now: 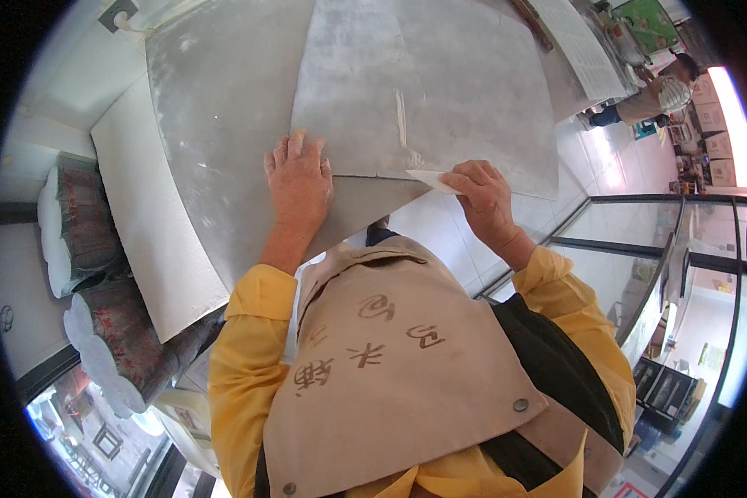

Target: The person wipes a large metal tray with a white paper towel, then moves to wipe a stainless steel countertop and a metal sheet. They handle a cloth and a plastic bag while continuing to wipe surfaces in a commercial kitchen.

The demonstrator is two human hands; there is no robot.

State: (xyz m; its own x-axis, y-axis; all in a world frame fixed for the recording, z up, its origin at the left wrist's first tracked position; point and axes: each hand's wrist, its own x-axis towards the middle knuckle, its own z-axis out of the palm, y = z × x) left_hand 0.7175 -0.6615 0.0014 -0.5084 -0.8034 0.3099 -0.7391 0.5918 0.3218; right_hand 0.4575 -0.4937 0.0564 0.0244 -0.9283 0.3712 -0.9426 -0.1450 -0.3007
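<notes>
My right hand (480,194) grips a thin white scraper-like piece (434,180), its pointed end over the near edge of a grey metal-looking sheet (473,93). Spread and palm down, my left hand (299,177) rests on the grey work surface (224,124) at the sheet's near left corner, with nothing visible in it. A pale streak of residue (401,118) runs along the sheet, and a small smeared patch of it (414,158) lies just beyond the white piece. Whether the piece touches the sheet is hard to tell.
Left of the table stand a white board (155,218) and wrapped, stacked packages (121,348). A wall socket with a plug (119,18) is at the upper left. Far right, another person (660,96) is near a counter. A black-framed glass partition (635,249) stands to my right.
</notes>
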